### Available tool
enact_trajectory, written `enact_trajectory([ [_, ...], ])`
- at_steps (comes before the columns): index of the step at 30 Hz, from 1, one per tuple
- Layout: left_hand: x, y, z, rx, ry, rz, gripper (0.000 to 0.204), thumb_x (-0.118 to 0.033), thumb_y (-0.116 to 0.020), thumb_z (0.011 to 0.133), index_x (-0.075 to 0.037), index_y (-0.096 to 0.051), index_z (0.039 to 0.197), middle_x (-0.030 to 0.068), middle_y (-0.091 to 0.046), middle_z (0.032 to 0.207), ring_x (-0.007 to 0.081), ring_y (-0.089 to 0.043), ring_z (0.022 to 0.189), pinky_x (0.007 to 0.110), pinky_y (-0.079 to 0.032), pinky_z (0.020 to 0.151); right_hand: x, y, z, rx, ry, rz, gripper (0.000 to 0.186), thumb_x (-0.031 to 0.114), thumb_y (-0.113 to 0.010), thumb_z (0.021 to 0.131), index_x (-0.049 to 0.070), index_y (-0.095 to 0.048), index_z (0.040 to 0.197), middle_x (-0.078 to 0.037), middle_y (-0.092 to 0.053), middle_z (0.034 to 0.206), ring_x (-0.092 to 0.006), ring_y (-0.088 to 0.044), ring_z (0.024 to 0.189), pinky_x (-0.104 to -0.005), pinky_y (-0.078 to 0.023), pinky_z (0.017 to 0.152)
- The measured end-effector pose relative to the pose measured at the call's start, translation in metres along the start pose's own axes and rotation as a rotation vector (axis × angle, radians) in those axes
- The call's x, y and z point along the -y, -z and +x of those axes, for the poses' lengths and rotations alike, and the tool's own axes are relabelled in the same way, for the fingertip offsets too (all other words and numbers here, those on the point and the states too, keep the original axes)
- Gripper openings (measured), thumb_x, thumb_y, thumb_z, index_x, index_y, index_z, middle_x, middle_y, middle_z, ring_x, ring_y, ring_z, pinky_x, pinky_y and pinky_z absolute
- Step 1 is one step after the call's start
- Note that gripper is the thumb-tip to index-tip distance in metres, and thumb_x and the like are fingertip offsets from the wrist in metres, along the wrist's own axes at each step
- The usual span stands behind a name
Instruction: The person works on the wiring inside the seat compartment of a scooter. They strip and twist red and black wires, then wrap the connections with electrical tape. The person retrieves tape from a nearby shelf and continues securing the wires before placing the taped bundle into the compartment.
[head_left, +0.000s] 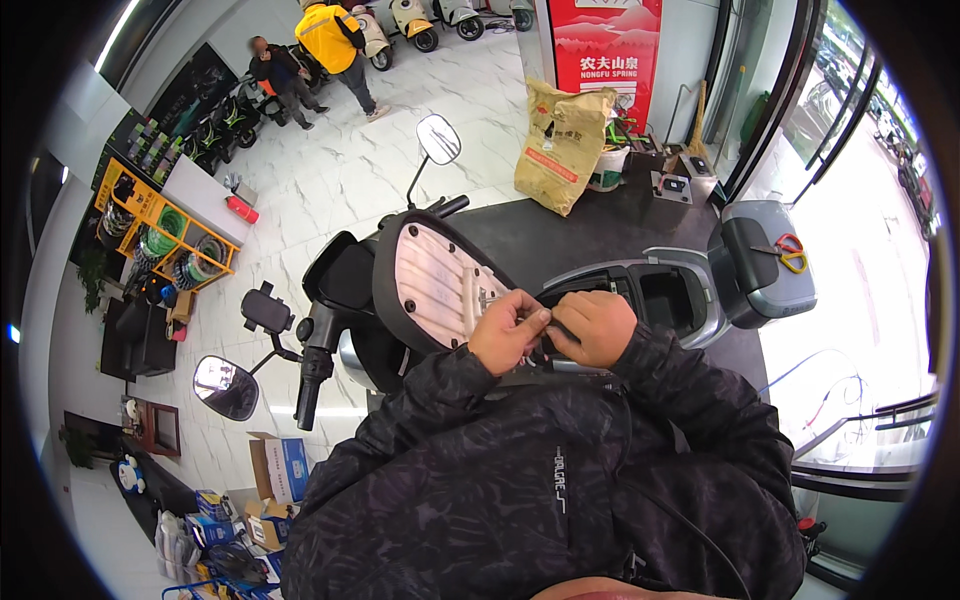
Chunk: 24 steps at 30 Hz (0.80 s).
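My left hand (507,332) and my right hand (596,328) meet over the middle of a grey scooter, fingertips pinched close together. Whatever lies between the fingers is too small and hidden to name. The scooter's seat (428,272) is tipped up toward the handlebars, showing its pale underside with dark rubber pads and a metal hinge beside my left hand. Behind my right hand lies the uncovered seat compartment (668,300). Scissors (790,252) with red and yellow handles rest on the rear box (765,285).
Mirrors (438,140) and a phone holder (267,308) stick out from the handlebars. Beyond the scooter stand a brown paper sack (562,150) and a white bucket (608,168). Cardboard boxes (278,468) lie at the lower left. Two people stand far off near parked scooters.
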<state>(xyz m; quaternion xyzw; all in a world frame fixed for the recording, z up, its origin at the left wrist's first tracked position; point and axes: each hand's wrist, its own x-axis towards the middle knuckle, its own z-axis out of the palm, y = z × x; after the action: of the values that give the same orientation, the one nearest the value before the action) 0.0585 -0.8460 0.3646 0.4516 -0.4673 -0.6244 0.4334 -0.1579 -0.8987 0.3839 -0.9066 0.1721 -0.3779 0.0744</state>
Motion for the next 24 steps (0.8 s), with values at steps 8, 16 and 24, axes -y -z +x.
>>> enact_trajectory([
  [8,0.005,-0.001,-0.003,0.085,0.257,-0.397,0.011,-0.015,-0.064,0.109,-0.007,-0.059,0.104,-0.0021,-0.055,0.078,0.0059,-0.039,0.057,0.024,-0.032,0.053,-0.006,0.000,-0.008,0.055,0.184,-0.036,0.016,0.012,-0.077,0.080,0.007,-0.062,0.082,-0.004,-0.057,0.078,-0.0243,-0.060,0.068,-0.0376,-0.048,0.060],
  [16,0.010,-0.019,-0.004,-0.171,-0.387,0.482,0.016,-0.014,-0.070,0.105,-0.001,-0.061,0.107,0.0047,-0.058,0.075,0.0159,-0.055,0.063,0.035,-0.046,0.059,0.016,-0.026,-0.021,-0.037,-0.777,1.010,0.017,0.008,-0.063,0.094,0.005,-0.056,0.079,-0.004,-0.049,0.069,-0.0145,-0.046,0.054,-0.0326,-0.038,0.051],
  [24,0.008,-0.012,-0.002,-0.236,-0.401,0.516,0.020,-0.015,-0.071,0.105,0.000,-0.059,0.108,0.0082,-0.062,0.080,0.0175,-0.060,0.070,0.037,-0.051,0.067,0.011,-0.023,-0.017,-0.002,-0.749,0.879,0.014,0.013,-0.067,0.096,0.003,-0.061,0.088,-0.006,-0.055,0.073,-0.0174,-0.054,0.057,-0.0317,-0.045,0.053],
])
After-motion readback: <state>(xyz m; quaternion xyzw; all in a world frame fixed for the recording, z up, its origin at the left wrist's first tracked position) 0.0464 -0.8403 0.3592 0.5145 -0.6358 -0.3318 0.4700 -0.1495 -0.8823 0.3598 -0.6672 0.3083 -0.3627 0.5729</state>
